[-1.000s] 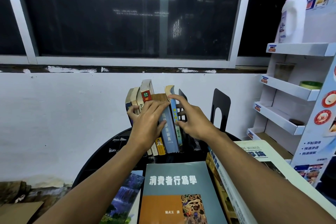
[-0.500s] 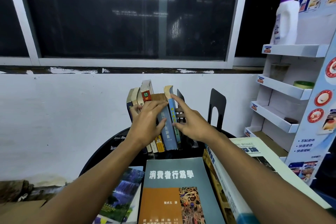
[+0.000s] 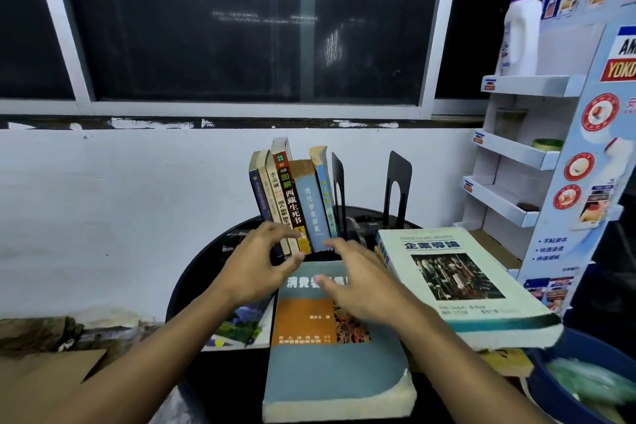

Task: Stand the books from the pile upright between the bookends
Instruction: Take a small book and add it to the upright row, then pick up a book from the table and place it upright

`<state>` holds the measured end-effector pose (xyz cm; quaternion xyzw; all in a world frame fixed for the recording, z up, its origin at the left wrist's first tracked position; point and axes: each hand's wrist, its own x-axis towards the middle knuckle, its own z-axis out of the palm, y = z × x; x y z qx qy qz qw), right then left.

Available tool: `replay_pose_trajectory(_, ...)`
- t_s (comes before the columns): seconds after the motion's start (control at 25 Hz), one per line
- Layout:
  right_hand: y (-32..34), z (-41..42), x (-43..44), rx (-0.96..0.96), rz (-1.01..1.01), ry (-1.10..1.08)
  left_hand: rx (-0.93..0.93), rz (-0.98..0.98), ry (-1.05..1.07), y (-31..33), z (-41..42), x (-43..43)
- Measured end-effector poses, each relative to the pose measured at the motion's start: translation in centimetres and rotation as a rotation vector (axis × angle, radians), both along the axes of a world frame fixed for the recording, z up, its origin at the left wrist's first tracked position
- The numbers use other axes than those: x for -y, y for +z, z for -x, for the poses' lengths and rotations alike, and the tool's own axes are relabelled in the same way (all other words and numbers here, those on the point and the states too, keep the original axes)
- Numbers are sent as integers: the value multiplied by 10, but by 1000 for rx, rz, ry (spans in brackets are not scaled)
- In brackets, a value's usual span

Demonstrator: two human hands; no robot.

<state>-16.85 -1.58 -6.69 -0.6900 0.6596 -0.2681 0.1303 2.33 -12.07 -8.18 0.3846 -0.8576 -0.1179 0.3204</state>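
Now | upright books beside bookend | left hand, right hand spread, empty | above flat book

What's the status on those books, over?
Left hand and right hand open, empty. Upright books stand beside black bookend. Grey-blue book, pale book lie flat, unshelved. Nothing blocking.

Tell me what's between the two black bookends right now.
No book stands between the left bookend and the right bookend; in the head view only the white wall shows through that gap. The upright books all stand left of both.
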Motion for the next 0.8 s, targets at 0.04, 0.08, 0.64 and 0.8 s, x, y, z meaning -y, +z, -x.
replay_pose_trajectory(0.04,-7,-4,-6,-10,-18,-7,33,-46,9,-7,-4,-6)
replay_pose_trajectory(0.08,-14,-7,-9,-17,-36,-19,66,-96,24,-14,-9,-11)
replay_pose_trajectory(0.64,-43,-1,-17,-103,-185,-186,140,-322,99,-54,-17,-42)
replay_pose_trajectory(0.8,-45,2,-16,-48,-190,-204,90,-318,112,-57,-12,-46)
